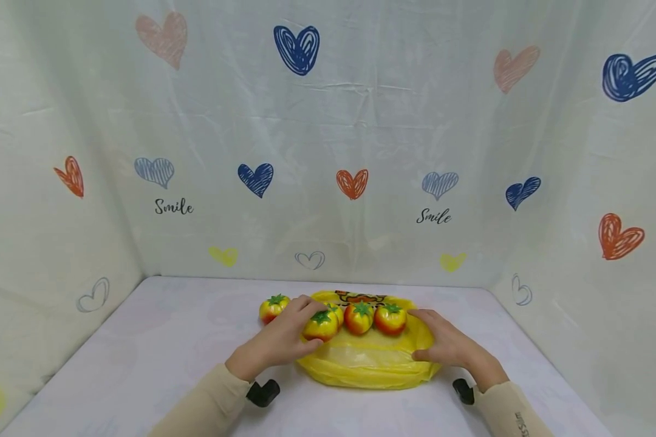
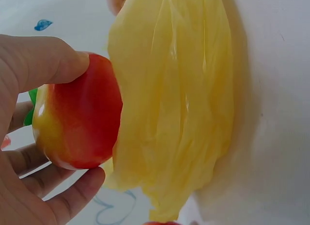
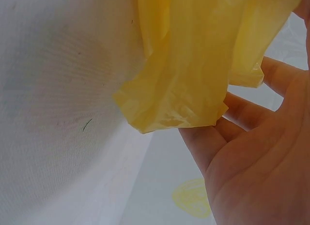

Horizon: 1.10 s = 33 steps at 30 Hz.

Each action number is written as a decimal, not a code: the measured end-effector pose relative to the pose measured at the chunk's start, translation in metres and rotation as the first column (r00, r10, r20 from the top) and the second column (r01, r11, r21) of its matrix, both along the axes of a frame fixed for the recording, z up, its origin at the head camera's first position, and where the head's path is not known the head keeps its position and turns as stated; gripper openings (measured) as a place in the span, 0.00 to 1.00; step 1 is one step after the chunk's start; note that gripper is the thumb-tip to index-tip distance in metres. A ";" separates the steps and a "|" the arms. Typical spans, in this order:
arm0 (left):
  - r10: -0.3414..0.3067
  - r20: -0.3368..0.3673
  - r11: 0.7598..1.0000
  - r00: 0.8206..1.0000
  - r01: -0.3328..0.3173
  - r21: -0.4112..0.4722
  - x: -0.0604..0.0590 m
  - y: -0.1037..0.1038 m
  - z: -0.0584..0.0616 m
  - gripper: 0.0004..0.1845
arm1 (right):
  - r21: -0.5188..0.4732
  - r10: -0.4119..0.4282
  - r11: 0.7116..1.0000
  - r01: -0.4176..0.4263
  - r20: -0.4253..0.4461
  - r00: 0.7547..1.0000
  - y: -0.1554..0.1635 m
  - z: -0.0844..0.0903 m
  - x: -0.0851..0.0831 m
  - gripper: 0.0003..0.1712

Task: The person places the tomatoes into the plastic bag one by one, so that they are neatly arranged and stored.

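A table [image 1: 142, 364] covered in a pale white cloth with a faint pattern carries everything here, closed in at the back and on both sides by hanging sheets printed with hearts. A flattened yellow plastic bag [image 1: 369, 361] lies directly on the cloth near the front middle, its far edge bearing a small printed design. One red and yellow toy tomato [image 1: 273, 307] with a green top sits on the bare cloth just beside the bag's left far corner. Three more toy tomatoes [image 1: 359, 317] rest in a row on the bag.
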<state>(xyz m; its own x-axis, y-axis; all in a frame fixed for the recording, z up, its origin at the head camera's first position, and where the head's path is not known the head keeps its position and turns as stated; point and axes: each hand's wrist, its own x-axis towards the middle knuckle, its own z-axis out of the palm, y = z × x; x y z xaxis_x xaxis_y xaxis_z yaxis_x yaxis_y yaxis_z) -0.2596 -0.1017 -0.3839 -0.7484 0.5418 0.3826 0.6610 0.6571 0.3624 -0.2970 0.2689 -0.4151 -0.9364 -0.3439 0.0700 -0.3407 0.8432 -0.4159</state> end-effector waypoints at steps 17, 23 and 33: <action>-0.053 0.042 0.998 0.998 0.054 -0.030 -0.008 0.039 -0.009 0.28 | -0.001 0.013 1.000 -0.013 -0.011 1.000 -0.001 0.002 0.002 0.48; -0.068 0.092 0.997 0.993 0.071 -0.025 -0.010 0.054 -0.011 0.28 | -0.006 0.012 1.000 -0.012 -0.011 1.000 -0.001 0.003 0.001 0.48; -0.083 0.184 0.997 0.979 0.083 0.009 -0.015 0.078 -0.016 0.27 | -0.008 -0.006 1.000 0.006 0.003 1.000 -0.001 0.003 0.000 0.49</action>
